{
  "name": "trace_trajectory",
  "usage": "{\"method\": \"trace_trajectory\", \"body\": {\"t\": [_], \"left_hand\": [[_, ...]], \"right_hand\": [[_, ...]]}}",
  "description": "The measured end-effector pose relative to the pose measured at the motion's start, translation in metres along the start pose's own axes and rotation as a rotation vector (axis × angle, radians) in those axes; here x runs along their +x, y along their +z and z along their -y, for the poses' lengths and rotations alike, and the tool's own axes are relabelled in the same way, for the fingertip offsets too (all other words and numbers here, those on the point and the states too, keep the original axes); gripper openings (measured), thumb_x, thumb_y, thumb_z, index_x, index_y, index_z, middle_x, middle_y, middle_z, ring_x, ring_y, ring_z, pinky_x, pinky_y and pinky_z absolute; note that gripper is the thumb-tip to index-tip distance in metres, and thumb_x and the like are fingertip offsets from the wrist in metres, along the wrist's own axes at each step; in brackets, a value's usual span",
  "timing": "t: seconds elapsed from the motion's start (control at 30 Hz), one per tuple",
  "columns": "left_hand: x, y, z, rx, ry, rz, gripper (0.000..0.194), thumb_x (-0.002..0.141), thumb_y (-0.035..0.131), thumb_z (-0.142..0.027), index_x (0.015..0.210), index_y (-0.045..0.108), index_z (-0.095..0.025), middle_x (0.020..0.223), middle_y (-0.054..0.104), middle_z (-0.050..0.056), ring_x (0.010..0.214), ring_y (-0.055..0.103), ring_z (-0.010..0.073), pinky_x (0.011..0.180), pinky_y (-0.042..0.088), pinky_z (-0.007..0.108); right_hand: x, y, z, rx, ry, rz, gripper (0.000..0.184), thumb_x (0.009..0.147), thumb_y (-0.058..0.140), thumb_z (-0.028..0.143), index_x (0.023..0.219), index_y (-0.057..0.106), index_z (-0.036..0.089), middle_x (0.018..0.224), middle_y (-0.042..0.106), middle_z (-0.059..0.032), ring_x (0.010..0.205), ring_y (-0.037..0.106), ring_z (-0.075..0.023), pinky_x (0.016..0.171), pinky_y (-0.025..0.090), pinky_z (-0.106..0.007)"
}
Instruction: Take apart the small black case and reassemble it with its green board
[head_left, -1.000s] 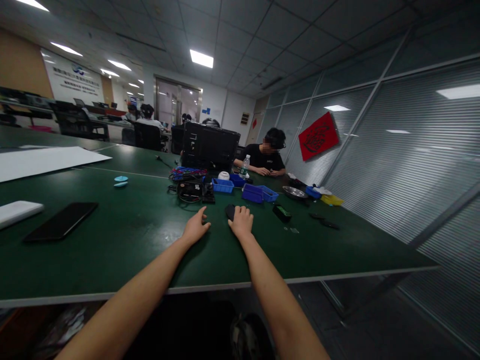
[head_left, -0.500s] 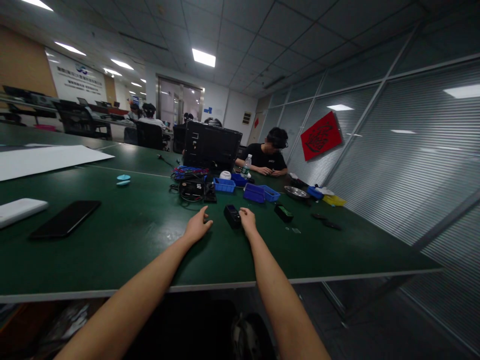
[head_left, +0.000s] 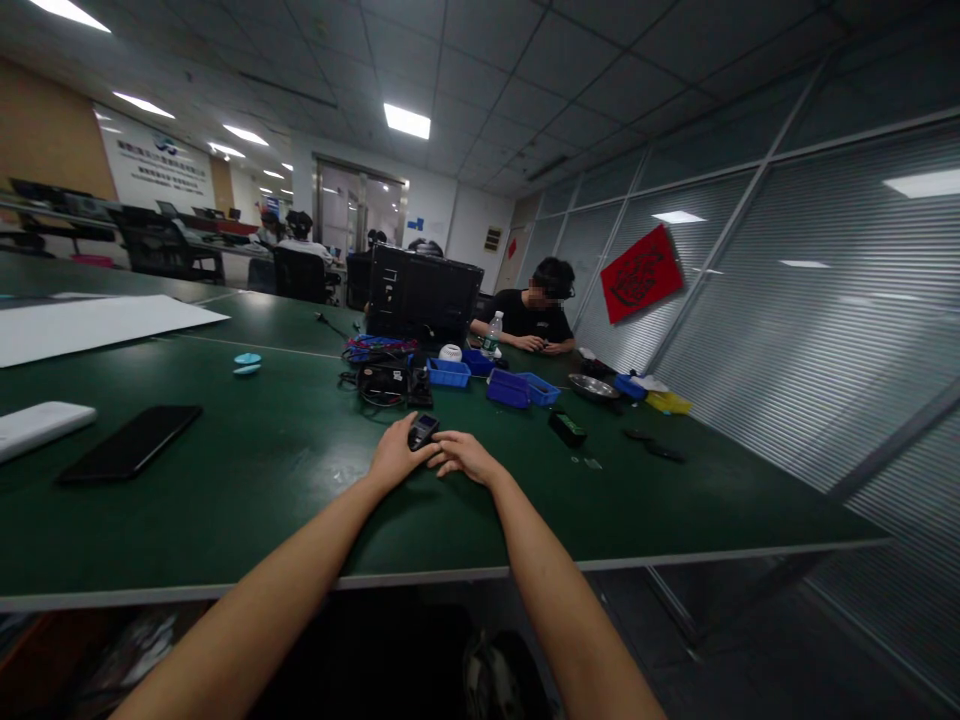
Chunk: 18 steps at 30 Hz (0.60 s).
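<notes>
A small black boxy device with a little screen (head_left: pixel 424 429) is at the middle of the green table, in front of the cables. My left hand (head_left: pixel 394 458) is closed around its left and near sides, the thumb along the edge facing me. My right hand (head_left: pixel 466 457) is just to the right with fingers outstretched and apart. Its fingertips reach the device's right edge, close to my left thumb; whether they press on it I cannot tell. Further right on the table lies another black device with a green face (head_left: pixel 568 428).
Behind my hands stand a black adapter with cables (head_left: pixel 384 382), blue bins (head_left: pixel 508 388), a bottle (head_left: pixel 492 335) and a monitor (head_left: pixel 424 295). A phone (head_left: pixel 131 443) and a white slab (head_left: pixel 45 428) lie left. A metal bowl (head_left: pixel 594 386) is right; a person (head_left: pixel 532 318) sits opposite.
The black device has moved left and is now in my left hand. My right hand has come leftward with it, its fingers now spread instead of pinched at the device's side.
</notes>
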<state>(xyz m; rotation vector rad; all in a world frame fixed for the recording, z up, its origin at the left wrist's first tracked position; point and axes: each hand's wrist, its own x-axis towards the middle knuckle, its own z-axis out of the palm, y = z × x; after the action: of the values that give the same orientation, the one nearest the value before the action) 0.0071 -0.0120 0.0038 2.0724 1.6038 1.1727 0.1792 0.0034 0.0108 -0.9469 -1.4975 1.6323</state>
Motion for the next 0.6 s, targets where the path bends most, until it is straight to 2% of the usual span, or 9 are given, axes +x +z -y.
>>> {"method": "trace_trajectory", "body": {"t": [0.1,0.23,0.37,0.5,0.6], "left_hand": [[0.0,0.002,0.002,0.077,0.007,-0.023,0.073,0.067,0.06,-0.044,0.128,0.034,-0.015,0.122,0.048,0.012,0.114,0.044,0.0231,0.095,0.033,0.032],[0.001,0.003,0.007,0.126,-0.041,-0.002,0.065,0.068,0.057,-0.03,0.128,0.035,-0.013,0.117,0.053,0.013,0.109,0.048,0.0224,0.091,0.036,0.03],[0.001,-0.001,0.008,0.137,-0.057,0.027,0.049,0.07,0.053,-0.027,0.117,0.046,-0.015,0.111,0.056,0.011,0.101,0.052,0.0218,0.085,0.039,0.029],[0.003,-0.011,0.012,0.157,-0.115,0.029,0.046,0.069,0.054,-0.027,0.113,0.049,-0.016,0.11,0.057,0.011,0.1,0.053,0.0221,0.084,0.039,0.029],[0.005,-0.027,0.022,0.194,-0.178,0.029,0.045,0.068,0.054,-0.028,0.112,0.049,-0.016,0.11,0.058,0.011,0.099,0.054,0.0223,0.082,0.04,0.028]], "right_hand": [[-0.001,0.002,0.002,0.025,0.017,0.039,0.031,0.07,0.06,0.025,0.097,0.051,0.013,0.082,0.063,-0.0076,0.072,0.064,-0.0182,0.05,0.051,-0.024],[0.0,-0.003,0.002,0.019,0.004,-0.055,0.025,0.07,0.06,0.023,0.092,0.053,0.013,0.083,0.062,-0.0074,0.064,0.062,-0.0147,0.043,0.048,-0.02],[0.003,-0.011,0.0,-0.005,-0.016,-0.154,0.018,0.072,0.058,0.021,0.088,0.055,0.013,0.079,0.061,-0.0068,0.06,0.061,-0.0126,0.041,0.047,-0.019],[0.004,-0.018,-0.002,-0.004,-0.044,-0.224,0.014,0.073,0.056,0.019,0.086,0.055,0.013,0.076,0.061,-0.0063,0.058,0.06,-0.0115,0.041,0.046,-0.019],[0.004,-0.021,-0.004,0.007,-0.052,-0.246,0.013,0.073,0.056,0.019,0.085,0.055,0.013,0.075,0.061,-0.0056,0.057,0.059,-0.0108,0.041,0.046,-0.018]]}}
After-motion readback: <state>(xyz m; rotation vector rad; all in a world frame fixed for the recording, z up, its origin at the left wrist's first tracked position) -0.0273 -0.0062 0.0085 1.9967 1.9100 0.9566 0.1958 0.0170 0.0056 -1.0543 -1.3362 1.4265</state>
